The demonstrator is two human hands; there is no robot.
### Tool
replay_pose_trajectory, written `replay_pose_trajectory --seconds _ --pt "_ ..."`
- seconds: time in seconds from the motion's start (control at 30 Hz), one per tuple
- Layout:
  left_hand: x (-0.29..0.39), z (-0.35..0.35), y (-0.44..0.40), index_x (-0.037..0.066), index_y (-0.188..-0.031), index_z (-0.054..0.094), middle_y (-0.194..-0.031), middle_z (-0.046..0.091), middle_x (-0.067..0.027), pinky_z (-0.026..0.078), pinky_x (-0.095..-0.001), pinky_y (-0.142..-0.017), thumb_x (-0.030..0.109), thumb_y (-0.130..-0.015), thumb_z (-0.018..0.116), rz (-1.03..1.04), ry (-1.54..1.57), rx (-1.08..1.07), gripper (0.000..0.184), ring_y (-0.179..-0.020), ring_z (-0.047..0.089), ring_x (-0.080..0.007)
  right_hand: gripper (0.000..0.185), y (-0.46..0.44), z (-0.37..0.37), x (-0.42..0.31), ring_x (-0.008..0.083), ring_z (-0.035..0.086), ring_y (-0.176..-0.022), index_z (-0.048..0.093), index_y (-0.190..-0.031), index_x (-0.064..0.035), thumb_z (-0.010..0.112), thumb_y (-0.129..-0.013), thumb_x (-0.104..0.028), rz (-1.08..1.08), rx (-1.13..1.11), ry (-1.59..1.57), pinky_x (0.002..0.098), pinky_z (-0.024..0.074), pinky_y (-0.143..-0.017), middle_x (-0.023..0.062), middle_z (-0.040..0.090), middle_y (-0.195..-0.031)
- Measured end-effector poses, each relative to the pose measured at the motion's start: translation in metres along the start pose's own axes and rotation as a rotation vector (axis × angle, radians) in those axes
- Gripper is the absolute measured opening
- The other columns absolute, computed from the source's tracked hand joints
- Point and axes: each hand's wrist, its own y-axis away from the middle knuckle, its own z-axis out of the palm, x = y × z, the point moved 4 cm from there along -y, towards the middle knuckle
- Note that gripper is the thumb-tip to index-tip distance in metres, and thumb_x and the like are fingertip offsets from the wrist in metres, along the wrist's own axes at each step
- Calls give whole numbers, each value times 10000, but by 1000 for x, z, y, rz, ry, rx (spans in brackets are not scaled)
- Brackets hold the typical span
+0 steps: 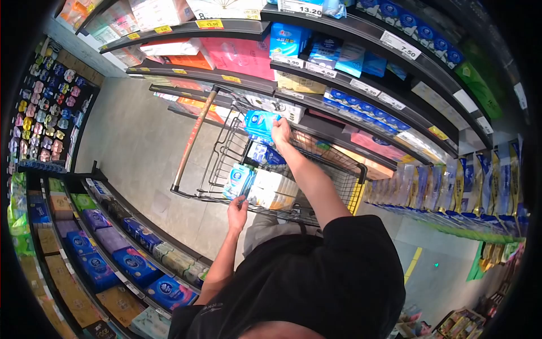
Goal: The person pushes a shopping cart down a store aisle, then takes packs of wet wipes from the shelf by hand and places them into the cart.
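My right hand is closed on the edge of a blue soft tissue pack, held over the far side of a wire shopping cart. My left hand is at the cart's near rim, its fingers pinched there beside a blue-and-teal pack inside the basket. The grip of those fingers is partly hidden, but they appear to close on the rim. Also in the basket are a white-and-beige multipack and a dark blue pack, the latter partly covered by my right wrist.
Tall shelves of tissue packs with price tags run along the far side, close to the cart. A lower shelf of blue and brown packs stands at left. Hanging bags are at right. Slippers hang beyond the grey floor.
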Motion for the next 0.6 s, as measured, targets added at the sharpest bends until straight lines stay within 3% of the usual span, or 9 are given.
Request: replay_pose_trajectory --seconds 0.07,0.13,0.23,0.3,0.37,0.4,0.47,0.53,0.6 --pt "7 11 -4 -11 -1081 612 -925 648 -123 489 -295 -715 186 -854 628 34 66 -53 301 -800 622 -174 268 15 -16 -5 283 521 -673 485 -752 -34 603 -868 -244 -42 -1 -207 404 413 -652 133 529 -669" --pt "21 26 -12 -12 -1158 564 -1018 627 -103 481 -284 -741 245 -900 588 67 234 -171 365 -852 613 -172 245 35 -26 12 198 500 -644 485 -747 -32 615 -868 -201 13 -59 -412 356 410 -624 91 524 -667" --pt "74 44 -9 19 -1297 427 -1170 555 -86 456 -293 -810 425 -917 537 -228 646 -318 567 -1002 572 -175 231 90 -58 35 101 453 -633 478 -721 -49 619 -869 -157 -32 -224 -588 289 381 -577 10 484 -652" --pt "101 54 -12 24 -1303 412 -1200 538 -98 444 -336 -864 453 -927 499 -279 890 -373 577 -1055 546 -213 205 136 -89 34 60 378 -615 474 -736 -99 606 -887 -143 69 -432 -747 238 313 -540 -31 459 -697" --pt "105 65 -17 50 -1248 457 -1177 552 -91 447 -354 -875 382 -921 541 -290 899 -371 474 -1056 547 -204 196 168 -119 41 51 433 -650 484 -749 -96 611 -889 -149 88 -544 -689 240 357 -545 -22 481 -724" --pt "112 70 -16 58 -1226 469 -1163 558 -85 446 -360 -882 344 -910 567 -239 835 -401 438 -1059 547 -198 161 182 -134 37 108 562 -743 525 -843 -68 643 -866 -175 244 -561 -805 274 475 -642 27 575 -805" --pt "135 75 -9 64 -1188 508 -1106 589 -59 457 -353 -878 259 -873 632 -204 743 -429 391 -1026 569 -174 173 188 -166 30 133 588 -801 540 -913 -51 644 -866 -182 350 -485 -854 289 498 -683 51 595 -870" --pt "140 91 -8 67 -1173 526 -1085 598 -51 463 -345 -869 263 -873 633 -186 679 -507 374 -1007 579 -170 309 184 -188 40 164 617 -895 553 -1097 -15 651 -858 -184 427 -477 -894 311 530 -735 86 620 -978" --pt "142 109 -7 73 -1152 558 -1049 616 -37 479 -304 -823 345 -897 591 -100 568 -603 374 -938 595 -139 312 171 -207 40 152 617 -877 560 -1108 -21 652 -854 -174 346 -593 -825 307 529 -726 75 622 -960"
